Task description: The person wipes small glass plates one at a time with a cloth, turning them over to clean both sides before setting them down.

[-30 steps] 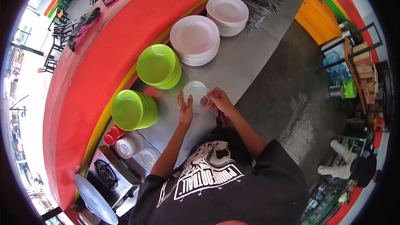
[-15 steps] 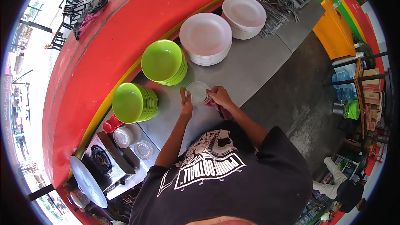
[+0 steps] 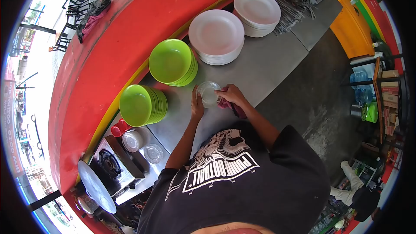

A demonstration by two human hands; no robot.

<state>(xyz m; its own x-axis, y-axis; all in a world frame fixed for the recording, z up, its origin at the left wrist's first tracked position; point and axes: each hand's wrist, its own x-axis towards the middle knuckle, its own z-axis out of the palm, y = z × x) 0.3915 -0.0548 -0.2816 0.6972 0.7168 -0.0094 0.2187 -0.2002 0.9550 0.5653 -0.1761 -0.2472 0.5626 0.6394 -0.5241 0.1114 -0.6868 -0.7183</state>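
Note:
A small clear glass dish (image 3: 207, 92) is held over the steel counter (image 3: 260, 67). My left hand (image 3: 197, 106) grips its near-left edge. My right hand (image 3: 230, 95) presses a dark pink cloth (image 3: 229, 106) against the dish's right side. Both hands are closed around the dish, just in front of the nearer stack of green bowls (image 3: 172, 63).
A second stack of green bowls (image 3: 141, 105) leans at the left. Two stacks of white plates (image 3: 216, 34) (image 3: 256, 11) and loose cutlery (image 3: 292, 11) lie farther along. Glass dishes (image 3: 152, 153), red cups (image 3: 118, 128) and a gas burner (image 3: 108, 164) sit at the near left. Another person (image 3: 355, 190) crouches at lower right.
The dish and both hands have shifted slightly toward the green bowls. The cloth in my right hand now shows more against the dish's side.

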